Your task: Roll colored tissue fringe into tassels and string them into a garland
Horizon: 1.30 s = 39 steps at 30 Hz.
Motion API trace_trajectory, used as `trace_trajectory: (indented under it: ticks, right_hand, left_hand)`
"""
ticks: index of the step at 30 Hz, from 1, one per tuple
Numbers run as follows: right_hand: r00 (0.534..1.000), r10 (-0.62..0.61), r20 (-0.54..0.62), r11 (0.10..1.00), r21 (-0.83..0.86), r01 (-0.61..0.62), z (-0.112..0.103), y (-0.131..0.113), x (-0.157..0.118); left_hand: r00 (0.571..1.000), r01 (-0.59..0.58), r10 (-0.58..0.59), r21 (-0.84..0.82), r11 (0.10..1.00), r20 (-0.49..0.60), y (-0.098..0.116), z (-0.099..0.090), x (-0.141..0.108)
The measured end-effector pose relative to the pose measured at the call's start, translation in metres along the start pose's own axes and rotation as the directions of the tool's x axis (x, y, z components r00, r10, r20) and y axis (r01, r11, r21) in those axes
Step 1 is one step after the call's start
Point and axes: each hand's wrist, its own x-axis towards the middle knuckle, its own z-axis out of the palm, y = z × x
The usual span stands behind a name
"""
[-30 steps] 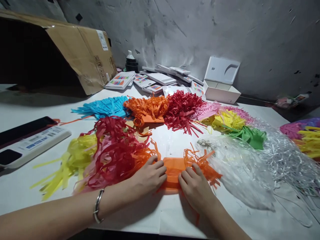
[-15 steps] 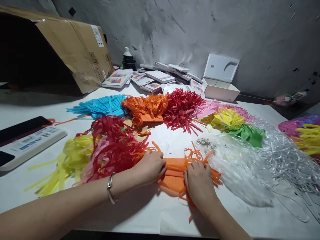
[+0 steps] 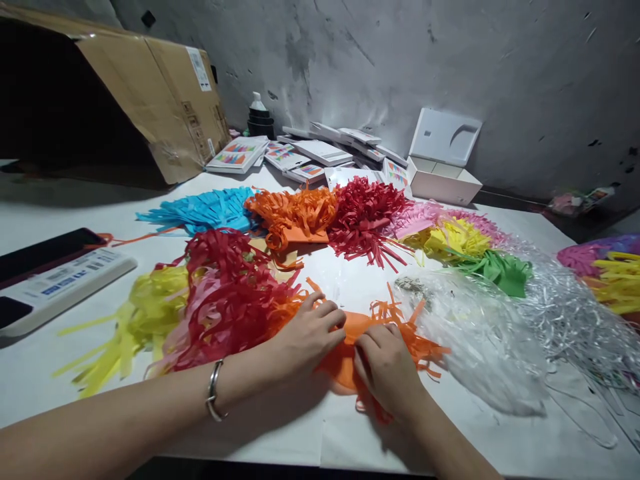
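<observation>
An orange fringed tissue-paper sheet [image 3: 356,323] lies on the table in front of me, its plain middle band between my hands and its cut strips spreading at both sides. My left hand [image 3: 311,335] bends over the left part of the sheet, fingertips on the band and thumb hidden. On the right part, my right hand [image 3: 387,365] is closed, its curled fingers pinching the paper near the fold. Left of my left hand lies a heap of red fringed paper [image 3: 225,293], with yellow fringed paper [image 3: 150,307] beside it.
Blue [image 3: 200,210], orange [image 3: 295,213] and dark red fringed bundles [image 3: 370,213] lie behind. A clear plastic bag [image 3: 480,347] and silver tinsel [image 3: 575,320] are right. A white device [image 3: 70,283] lies left. Flat boxes [image 3: 320,153] and a carton [image 3: 160,107] stand behind.
Both hands have shifted closer together over the orange sheet. My left fingers have loosened and spread a little, while my right hand has moved slightly left. The sheet's layers lie differently.
</observation>
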Motion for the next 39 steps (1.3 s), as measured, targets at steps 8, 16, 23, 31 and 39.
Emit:
trace_trajectory:
  ticks: [8,16,23,31,39]
  right_hand:
    - [0.986,-0.162,0.044,0.985,-0.048,0.164,-0.011,0.006,-0.015]
    - [0.99,0.142,0.002,0.971,0.194,-0.14,-0.019,0.0,-0.03]
    - [0.92,0.393,0.014,0.913,0.114,-0.391,-0.013,-0.007,-0.021]
    - [0.994,0.065,0.091,0.995,0.07,-0.072,-0.015,-0.011,-0.016]
    - [0.999,0.018,0.042,0.999,-0.036,-0.016,0.001,-0.012,-0.006]
  left_hand:
    - [0.998,-0.059,0.062,-0.101,0.993,0.029,-0.002,0.008,-0.012]
    - [0.956,0.178,-0.126,-0.182,0.967,0.264,0.006,-0.001,-0.008]
    - [0.927,0.217,-0.196,-0.033,0.976,0.318,0.01,-0.008,0.007]
    - [0.974,-0.15,0.156,-0.049,0.987,0.161,0.005,0.013,-0.001]
    - [0.972,0.075,-0.022,-0.223,0.972,0.233,0.005,-0.004,0.007]
